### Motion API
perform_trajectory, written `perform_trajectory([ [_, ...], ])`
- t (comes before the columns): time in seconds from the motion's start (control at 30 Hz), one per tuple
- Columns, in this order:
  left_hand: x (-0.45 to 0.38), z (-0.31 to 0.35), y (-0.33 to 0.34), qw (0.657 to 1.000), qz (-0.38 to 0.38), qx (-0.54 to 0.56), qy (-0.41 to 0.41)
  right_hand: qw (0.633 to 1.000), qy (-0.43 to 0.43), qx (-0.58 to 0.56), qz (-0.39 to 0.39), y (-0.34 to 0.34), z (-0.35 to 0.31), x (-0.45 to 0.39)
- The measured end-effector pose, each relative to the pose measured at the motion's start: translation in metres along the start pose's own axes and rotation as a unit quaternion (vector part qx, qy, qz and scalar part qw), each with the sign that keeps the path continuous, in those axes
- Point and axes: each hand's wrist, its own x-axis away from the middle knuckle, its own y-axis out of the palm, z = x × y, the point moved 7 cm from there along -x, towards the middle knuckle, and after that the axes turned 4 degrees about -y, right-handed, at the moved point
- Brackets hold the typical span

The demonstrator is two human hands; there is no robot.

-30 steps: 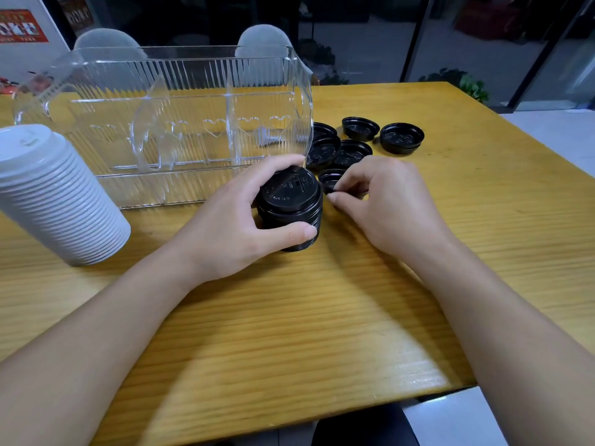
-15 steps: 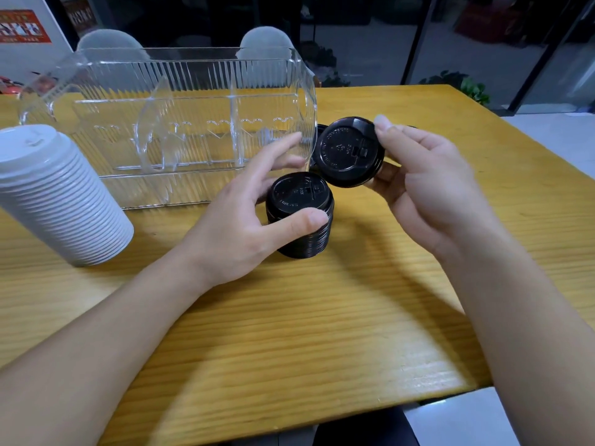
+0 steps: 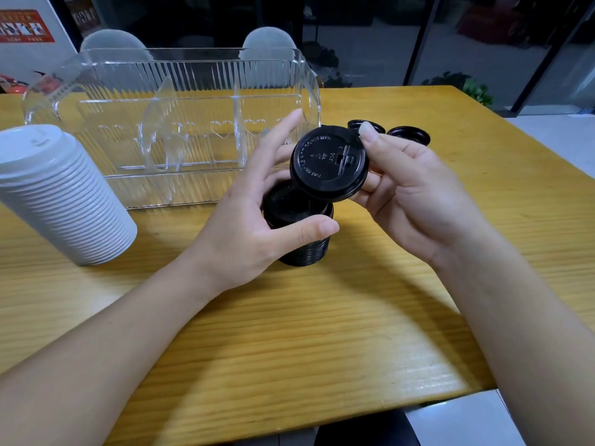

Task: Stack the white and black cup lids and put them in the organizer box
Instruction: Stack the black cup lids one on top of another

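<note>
A short stack of black lids (image 3: 304, 241) stands on the wooden table (image 3: 322, 333) in front of the clear organizer box (image 3: 180, 120). My left hand (image 3: 257, 230) holds this stack, thumb across its front and fingers stretched up behind it. My right hand (image 3: 409, 188) pinches a single black lid (image 3: 328, 165) by its rim, tilted, top face towards me, just above the stack. A tall stack of white lids (image 3: 61, 197) leans at the left. Loose black lids (image 3: 407, 135) lie behind my right hand, partly hidden.
The organizer box stands with dividers inside and nothing in its compartments. Two pale chair backs (image 3: 269, 40) rise behind it. The table's right edge runs close to the loose lids; its front edge is near me.
My right hand picked one black lid from the loose group, lifted it and brought it left and lower, over the stack. My left hand's fingers opened upward while its thumb stayed on the stack.
</note>
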Motion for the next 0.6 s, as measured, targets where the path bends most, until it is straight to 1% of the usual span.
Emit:
perform_trajectory([
  [0.2, -0.002, 0.005, -0.008, 0.998, 0.034, -0.028, 0.044, 1.000, 0.000, 0.022, -0.002, 0.001, 0.003, 0.000],
  [0.3, -0.002, 0.006, -0.011, 0.997, 0.055, -0.030, 0.046, 0.997, -0.037, 0.074, 0.005, 0.000, 0.000, 0.000],
  [0.37, -0.002, 0.006, -0.014, 0.996, 0.067, -0.029, 0.043, 0.986, -0.096, 0.139, 0.011, 0.000, -0.009, 0.002],
  [0.43, -0.002, 0.006, -0.018, 0.996, 0.077, -0.028, 0.039, 0.974, -0.140, 0.179, -0.011, 0.004, -0.016, 0.006],
  [0.53, -0.001, 0.007, -0.020, 0.995, 0.080, -0.050, 0.027, 0.945, -0.175, 0.271, -0.063, 0.014, -0.015, 0.010],
  [0.6, -0.001, 0.006, -0.019, 0.995, 0.072, -0.072, 0.014, 0.931, -0.178, 0.311, -0.072, 0.015, -0.011, 0.009],
])
